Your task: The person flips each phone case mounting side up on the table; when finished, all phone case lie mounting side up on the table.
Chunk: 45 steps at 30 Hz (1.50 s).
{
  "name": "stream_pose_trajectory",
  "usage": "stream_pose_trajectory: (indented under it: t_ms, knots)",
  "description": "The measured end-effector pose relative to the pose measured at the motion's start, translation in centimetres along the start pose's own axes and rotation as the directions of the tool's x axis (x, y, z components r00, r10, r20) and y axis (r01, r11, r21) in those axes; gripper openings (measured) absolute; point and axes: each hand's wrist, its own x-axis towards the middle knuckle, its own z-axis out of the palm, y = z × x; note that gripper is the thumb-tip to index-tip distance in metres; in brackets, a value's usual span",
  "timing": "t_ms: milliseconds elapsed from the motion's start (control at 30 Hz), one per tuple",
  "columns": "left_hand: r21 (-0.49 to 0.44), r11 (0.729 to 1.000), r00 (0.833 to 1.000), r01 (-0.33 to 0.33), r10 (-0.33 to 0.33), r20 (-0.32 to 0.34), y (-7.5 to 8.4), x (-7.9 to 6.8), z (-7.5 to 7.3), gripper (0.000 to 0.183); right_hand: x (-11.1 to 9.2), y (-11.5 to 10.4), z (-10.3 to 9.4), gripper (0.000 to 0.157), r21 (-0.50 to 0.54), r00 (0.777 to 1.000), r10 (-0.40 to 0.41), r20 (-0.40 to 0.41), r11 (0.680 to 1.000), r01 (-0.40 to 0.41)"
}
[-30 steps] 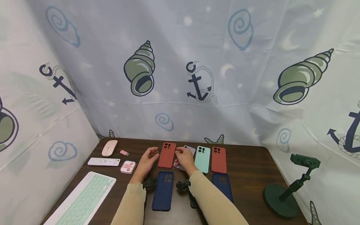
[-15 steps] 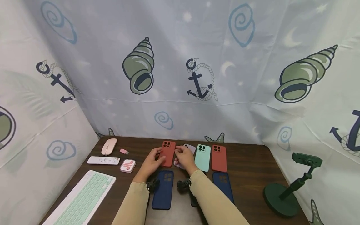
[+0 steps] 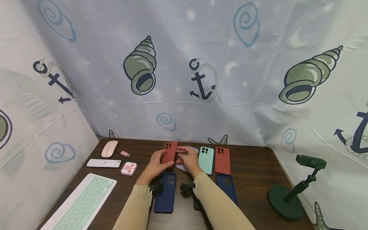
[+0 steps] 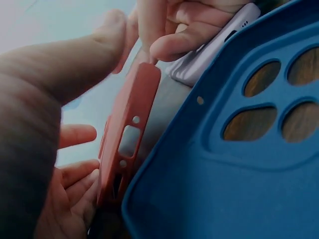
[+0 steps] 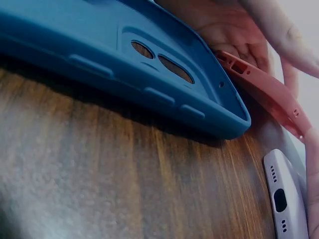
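Dark wooden table spans my lower view. Left hand has just closed in, fingers and thumb gripping red phone case. Right hand touches same case's corner; pinching or not, I can't tell. Red case now between both hands, tilted up, no longer flat: reach done, handling begun, I judge. Blue case lies just nearer; lilac case partly hidden.

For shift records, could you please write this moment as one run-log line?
left hand: holds left red case, tilted | right hand: pinches its right edge | mint case: flat on table
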Motion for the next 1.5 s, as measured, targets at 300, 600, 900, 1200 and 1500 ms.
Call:
stream_pose_trajectory:
  t_ms: [300, 600, 900, 1200, 1500]
  knots:
    - [0.082, 0.997, 1.000, -0.013, 0.014, -0.008, 0.5, -0.1, 0.2, 0.088, -0.7, -1.8, 0.1, 0.039, 0.054, 0.999, 0.004, 0.049, 0.998, -0.006]
    - [0.080, 0.997, 0.999, -0.003, 0.006, -0.043, 1.2, 0.1, 1.2, 0.090, -0.9, -1.8, 0.1, 0.038, 0.055, 1.000, -0.001, 0.015, 0.998, 0.000]
    - [0.067, 0.995, 0.997, 0.075, -0.074, -0.011, 2.4, -0.1, 0.8, 0.079, -1.5, -3.1, 0.4, 0.045, 0.000, 0.998, 0.060, 0.007, 0.998, -0.060]
    - [0.012, 0.993, 0.990, 0.116, -0.117, 0.076, 3.2, -0.1, -0.7, 0.064, -1.6, -3.3, 0.3, 0.036, -0.064, 0.994, 0.099, 0.038, 0.993, -0.097]
    - [-0.160, 0.976, 0.988, 0.147, -0.136, 0.078, 4.1, -0.3, -2.7, 0.044, -0.9, -1.6, 0.4, 0.034, -0.163, 0.998, 0.062, 0.019, 0.985, -0.058]
